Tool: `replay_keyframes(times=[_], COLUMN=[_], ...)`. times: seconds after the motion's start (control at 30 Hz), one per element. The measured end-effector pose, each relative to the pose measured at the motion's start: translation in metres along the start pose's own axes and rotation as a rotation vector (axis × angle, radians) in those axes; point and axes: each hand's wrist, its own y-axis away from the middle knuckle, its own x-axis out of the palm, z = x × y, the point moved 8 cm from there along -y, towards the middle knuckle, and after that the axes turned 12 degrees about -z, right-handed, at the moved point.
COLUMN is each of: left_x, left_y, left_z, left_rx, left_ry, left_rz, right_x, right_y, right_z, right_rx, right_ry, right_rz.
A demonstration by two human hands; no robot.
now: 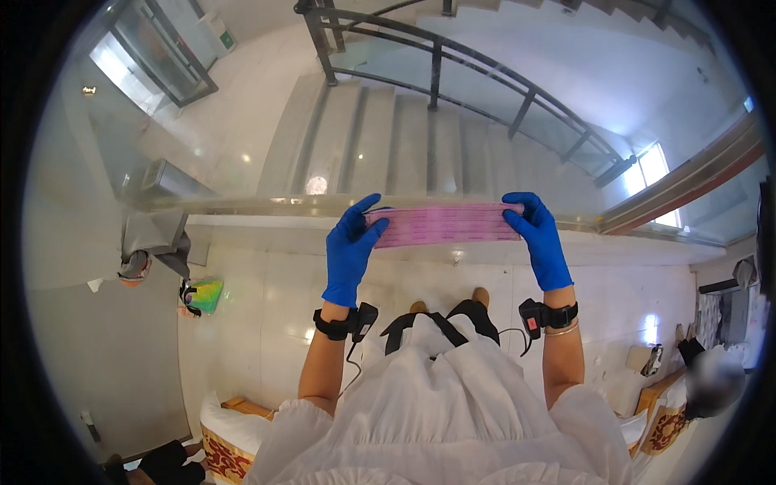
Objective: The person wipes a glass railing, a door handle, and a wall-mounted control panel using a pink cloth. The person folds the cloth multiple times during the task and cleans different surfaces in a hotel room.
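A long pink striped cloth (pixel 448 224), flat and roughly rectangular, stretches between my two blue-gloved hands. My left hand (pixel 351 254) pinches its left end between thumb and fingers. At the other end, my right hand (pixel 539 239) grips the upper corner, with the thumb in front. The cloth is held up in the air before me, level with the lower edge of a glass panel in the view. Both wrists carry black strapped devices with cables.
Beyond the glass panel (pixel 291 206), a staircase (pixel 370 139) with a dark metal handrail (pixel 436 73) descends. Left are a grey bag (pixel 154 233) and a green-yellow packet (pixel 206 295). White-covered furniture (pixel 233 424) stands behind me. Other people are at the lower left and right.
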Motion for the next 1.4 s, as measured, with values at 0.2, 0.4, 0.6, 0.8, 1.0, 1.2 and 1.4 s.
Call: replay_keyframes(times=[0.2, 0.4, 0.6, 0.8, 1.0, 1.2, 1.4], left_x=[0.033, 0.045, 0.122, 0.108, 0.098, 0.098, 0.114], left_y=[-0.085, -0.161, -0.157, -0.185, -0.157, -0.137, -0.115], left_z=[-0.092, -0.286, -0.341, -0.273, -0.161, 0.021, 0.132], left_rx=[0.454, 1.404, 1.511, 1.452, 1.541, 1.392, 0.972], left_ry=[0.047, -0.338, -0.329, -0.503, -0.794, -1.215, -1.141], left_rz=[0.032, -0.291, -0.279, -0.287, -0.246, 0.131, 0.26], right_x=[-0.011, -0.024, -0.001, 0.004, 0.037, 0.062, 0.074], right_y=[-0.039, -0.06, -0.078, -0.138, -0.136, -0.122, -0.118], right_z=[0.098, 0.292, 0.332, 0.249, 0.133, -0.01, -0.127], right_rx=[-0.403, -1.587, -1.715, -1.504, -1.535, -1.443, -1.148], right_ry=[0.015, 0.406, 0.603, 1.094, 1.317, 1.294, 1.272], right_rz=[-0.055, -0.443, -0.563, -0.596, -0.446, -0.164, 0.079])
